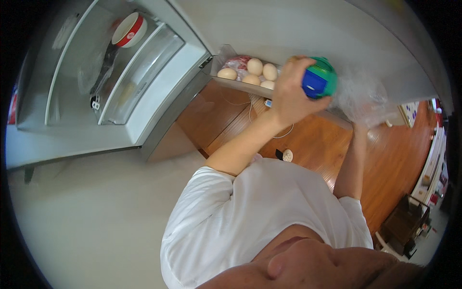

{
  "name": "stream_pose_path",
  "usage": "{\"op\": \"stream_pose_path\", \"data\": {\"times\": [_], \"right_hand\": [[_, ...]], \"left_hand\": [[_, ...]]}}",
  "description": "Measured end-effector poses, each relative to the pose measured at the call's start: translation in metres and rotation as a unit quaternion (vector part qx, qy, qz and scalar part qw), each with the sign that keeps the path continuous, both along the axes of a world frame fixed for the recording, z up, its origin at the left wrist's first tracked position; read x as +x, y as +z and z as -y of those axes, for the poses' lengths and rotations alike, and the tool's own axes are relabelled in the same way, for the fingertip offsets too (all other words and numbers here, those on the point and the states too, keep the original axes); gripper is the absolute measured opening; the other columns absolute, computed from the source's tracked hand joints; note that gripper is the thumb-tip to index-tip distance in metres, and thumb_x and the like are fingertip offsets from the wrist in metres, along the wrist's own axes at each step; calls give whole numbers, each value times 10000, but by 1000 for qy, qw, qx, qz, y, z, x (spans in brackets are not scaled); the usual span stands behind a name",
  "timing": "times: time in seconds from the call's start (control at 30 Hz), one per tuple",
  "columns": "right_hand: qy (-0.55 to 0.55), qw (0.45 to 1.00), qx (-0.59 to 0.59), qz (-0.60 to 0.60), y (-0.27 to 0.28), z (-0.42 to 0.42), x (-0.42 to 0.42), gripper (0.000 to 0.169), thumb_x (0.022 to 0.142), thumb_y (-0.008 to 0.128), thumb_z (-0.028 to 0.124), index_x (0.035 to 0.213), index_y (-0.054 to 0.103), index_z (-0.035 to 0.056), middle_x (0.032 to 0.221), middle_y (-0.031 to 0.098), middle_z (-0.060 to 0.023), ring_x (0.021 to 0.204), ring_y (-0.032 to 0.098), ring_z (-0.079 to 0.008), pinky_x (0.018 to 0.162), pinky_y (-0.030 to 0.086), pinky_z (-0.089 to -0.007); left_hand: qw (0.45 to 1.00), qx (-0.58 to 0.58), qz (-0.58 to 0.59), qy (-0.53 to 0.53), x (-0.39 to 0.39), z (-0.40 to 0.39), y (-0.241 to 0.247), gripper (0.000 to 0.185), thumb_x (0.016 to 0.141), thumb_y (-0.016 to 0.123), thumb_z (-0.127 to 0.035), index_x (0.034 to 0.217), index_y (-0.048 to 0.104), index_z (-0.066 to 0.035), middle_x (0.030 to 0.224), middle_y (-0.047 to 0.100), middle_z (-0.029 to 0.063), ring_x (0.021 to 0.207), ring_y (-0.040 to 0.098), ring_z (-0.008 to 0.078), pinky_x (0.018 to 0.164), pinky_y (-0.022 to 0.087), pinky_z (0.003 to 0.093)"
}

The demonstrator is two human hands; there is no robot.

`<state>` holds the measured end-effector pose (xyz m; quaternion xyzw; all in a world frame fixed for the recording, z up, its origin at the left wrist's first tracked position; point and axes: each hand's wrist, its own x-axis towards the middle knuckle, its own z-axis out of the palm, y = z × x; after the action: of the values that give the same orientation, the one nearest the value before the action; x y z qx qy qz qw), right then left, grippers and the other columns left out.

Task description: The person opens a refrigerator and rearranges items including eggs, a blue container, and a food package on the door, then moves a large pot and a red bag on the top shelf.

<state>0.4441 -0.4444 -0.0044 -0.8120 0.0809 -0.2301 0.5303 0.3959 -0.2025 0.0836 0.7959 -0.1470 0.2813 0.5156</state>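
My left hand [294,86] grips a green and blue round container [319,77] from its left side. It is above the right part of a clear refrigerator door bin [242,85] that holds several eggs [255,67] and a plastic-wrapped red and white item [236,63]. To the right, my right hand [361,117] holds a crumpled clear plastic bag [361,92]; the bag and motion blur hide most of its fingers.
The refrigerator interior at left has shelves [70,47], a white bowl with a red band [130,30] and a clear drawer [144,76]. A white cable [251,112] and a small round white object [287,155] lie on the wooden floor [306,141]. Furniture stands at far right.
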Motion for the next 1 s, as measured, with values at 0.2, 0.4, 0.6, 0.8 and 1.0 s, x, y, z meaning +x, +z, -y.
{"op": "stream_pose_path", "data": {"times": [0.2,0.4,0.6,0.8,1.0], "right_hand": [[26,976,206,74,2,29,-16,383,912,589,209,1249,488,58,1239,516,-61,1137,487,-209,951,434,-339],[100,929,335,119,-4,28,-15,374,905,604,238,1233,510,83,1230,522,-51,1139,483,-203,946,439,-339],[184,819,538,82,-8,37,-16,343,903,597,263,1186,529,81,1196,536,-56,1104,508,-223,930,470,-378],[110,777,619,25,30,8,-18,346,913,569,267,1162,535,29,1201,544,-108,1119,517,-270,980,449,-431],[116,845,517,77,20,1,-22,340,925,549,253,1170,529,18,1223,532,-154,1156,506,-305,990,445,-480]], "left_hand": [[993,108,16,-36,-13,29,24,690,551,820,-244,1146,516,-70,1174,535,169,1081,509,358,910,438,429],[990,-136,-17,-19,11,-20,19,658,564,845,-215,1097,521,-3,992,606,135,897,611,250,798,504,342],[972,-215,-69,59,-4,-61,35,715,562,867,-137,1151,480,-12,1036,570,105,916,598,180,774,523,296],[978,-199,-33,47,-8,-65,36,717,585,854,-100,1170,451,-5,1033,568,102,904,597,164,775,522,283],[981,-189,-31,31,-6,-63,33,716,573,864,-127,1157,463,-16,1001,596,99,882,605,162,770,520,294]]}}
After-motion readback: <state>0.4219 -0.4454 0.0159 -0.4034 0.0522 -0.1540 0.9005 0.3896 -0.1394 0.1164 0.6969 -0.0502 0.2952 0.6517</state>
